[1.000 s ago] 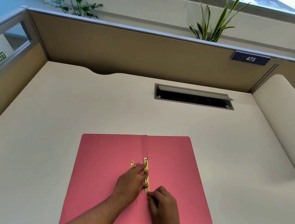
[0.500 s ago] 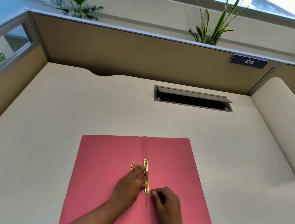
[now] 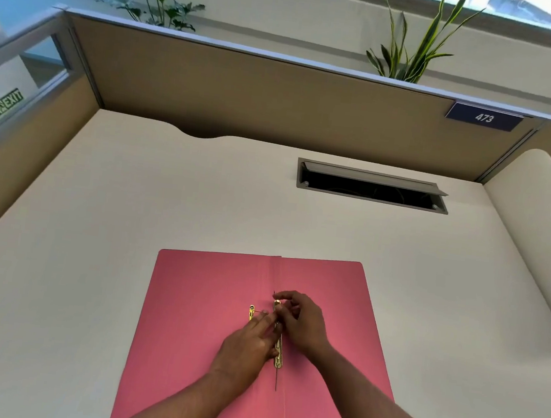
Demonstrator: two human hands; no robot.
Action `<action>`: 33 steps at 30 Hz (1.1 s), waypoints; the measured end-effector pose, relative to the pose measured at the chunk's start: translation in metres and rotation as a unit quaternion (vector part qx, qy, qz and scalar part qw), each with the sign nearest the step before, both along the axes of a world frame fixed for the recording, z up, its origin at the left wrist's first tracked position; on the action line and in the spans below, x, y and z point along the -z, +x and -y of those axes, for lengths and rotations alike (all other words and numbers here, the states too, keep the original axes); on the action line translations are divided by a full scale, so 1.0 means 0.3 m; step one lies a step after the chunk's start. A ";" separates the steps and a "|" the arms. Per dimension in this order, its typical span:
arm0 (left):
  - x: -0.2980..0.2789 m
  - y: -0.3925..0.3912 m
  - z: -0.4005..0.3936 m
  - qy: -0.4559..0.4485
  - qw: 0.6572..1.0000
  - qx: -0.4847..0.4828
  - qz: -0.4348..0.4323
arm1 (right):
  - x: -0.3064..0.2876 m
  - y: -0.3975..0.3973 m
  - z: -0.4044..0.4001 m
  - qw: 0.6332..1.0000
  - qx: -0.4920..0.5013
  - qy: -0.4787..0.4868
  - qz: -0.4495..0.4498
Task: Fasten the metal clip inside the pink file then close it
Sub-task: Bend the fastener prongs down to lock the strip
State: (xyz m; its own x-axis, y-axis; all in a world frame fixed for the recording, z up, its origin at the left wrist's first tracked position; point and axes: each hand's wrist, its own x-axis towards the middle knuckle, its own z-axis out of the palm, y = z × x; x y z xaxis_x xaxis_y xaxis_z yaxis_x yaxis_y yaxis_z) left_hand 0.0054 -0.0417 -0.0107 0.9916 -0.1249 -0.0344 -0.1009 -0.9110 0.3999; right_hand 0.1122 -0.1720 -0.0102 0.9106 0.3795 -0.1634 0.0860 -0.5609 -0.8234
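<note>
- Now the pink file (image 3: pixel 215 305) lies open and flat on the desk (image 3: pixel 130 209), in the lower middle of the frame, its fold running from bottom edge toward the top.
- Along that fold sits the metal clip (image 3: pixel 279 357), its long axis pointing up the frame, parallel to the fold.
- Pressing flat, the left hand (image 3: pixel 248 346) rests fingers spread over the clip's middle.
- Meanwhile the right hand (image 3: pixel 302 322) pinches the clip's upper end between fingertips.
- Risk, as I judge it: the thin prong may spring back or bend crooked if the pinch slips.
- Equally, closing the cover early could leave the clip unfastened.
</note>
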 end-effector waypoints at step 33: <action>-0.032 0.013 -0.014 0.078 0.996 0.039 0.002 | 0.013 0.094 -0.029 0.983 0.106 0.079 -0.127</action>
